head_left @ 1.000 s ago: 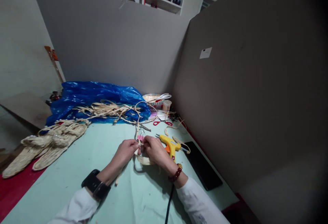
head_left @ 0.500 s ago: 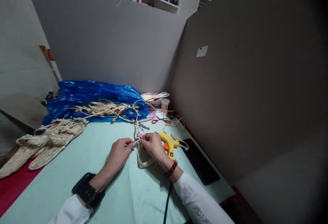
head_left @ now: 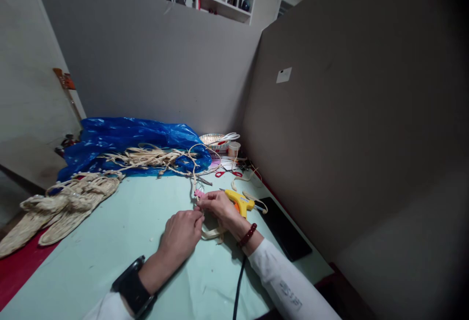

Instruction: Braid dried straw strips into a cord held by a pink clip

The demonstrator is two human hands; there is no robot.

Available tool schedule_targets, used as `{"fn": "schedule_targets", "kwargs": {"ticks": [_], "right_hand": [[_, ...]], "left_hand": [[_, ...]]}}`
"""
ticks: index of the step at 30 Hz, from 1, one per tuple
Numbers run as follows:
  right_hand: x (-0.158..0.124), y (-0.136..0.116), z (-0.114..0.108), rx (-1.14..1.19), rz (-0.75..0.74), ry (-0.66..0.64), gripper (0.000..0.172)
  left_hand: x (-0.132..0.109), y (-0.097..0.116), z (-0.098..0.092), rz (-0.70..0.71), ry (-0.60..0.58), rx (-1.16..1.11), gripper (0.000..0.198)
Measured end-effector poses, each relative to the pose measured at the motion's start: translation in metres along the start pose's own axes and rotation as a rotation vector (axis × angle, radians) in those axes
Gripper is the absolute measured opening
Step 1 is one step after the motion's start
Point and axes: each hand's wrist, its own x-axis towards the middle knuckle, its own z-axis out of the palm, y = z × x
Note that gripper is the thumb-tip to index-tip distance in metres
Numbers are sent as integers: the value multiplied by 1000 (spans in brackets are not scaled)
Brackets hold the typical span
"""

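Note:
My left hand (head_left: 182,234) is closed, its fingertips pinching a pale straw strip (head_left: 211,233) that loops on the mint-green table cover (head_left: 120,232). My right hand (head_left: 218,204) is closed too, gripping the same strip just above, beside a small pink clip (head_left: 199,193). From the clip a thin straw strand runs up toward the bundle of loose straw (head_left: 146,156). A yellow glue gun (head_left: 240,201) lies right behind my right hand, with its black cord (head_left: 238,286) trailing toward me.
A blue plastic bag (head_left: 124,137) lies at the back under the straw. Two woven straw sandals (head_left: 62,207) rest at the left. Red-handled scissors (head_left: 227,174), a small basket (head_left: 214,140), a cup (head_left: 233,149) and a black phone (head_left: 284,232) sit to the right by the grey partition.
My left hand has drawn back toward me and lower, pulling along the strip. My right hand stayed near the pink clip. The view shifted slightly.

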Motion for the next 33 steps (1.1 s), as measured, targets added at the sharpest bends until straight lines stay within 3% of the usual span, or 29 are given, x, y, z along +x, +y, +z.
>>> {"fn": "schedule_targets", "kwargs": {"ticks": [5, 10, 13, 18, 21, 26, 33], "right_hand": [[3, 0, -3, 80, 30, 8, 10], [4, 1, -5, 133, 53, -22, 11], [5, 0, -9, 139, 42, -34, 8], [8, 5, -14, 99, 34, -73, 8], [7, 9, -11, 65, 28, -81, 8], [3, 6, -4, 14, 2, -51, 8], [5, 6, -4, -87, -26, -41, 8]], "left_hand": [[14, -11, -10, -116, -17, -213, 35], [25, -21, -11, -209, -110, -587, 28], [28, -22, -21, -236, -243, -713, 36], [29, -30, -46, -222, -497, -711, 24], [29, -33, -51, -214, -590, -741, 21], [34, -27, -36, -317, -523, -897, 33], [39, -17, -13, -285, -423, -818, 33]]}}
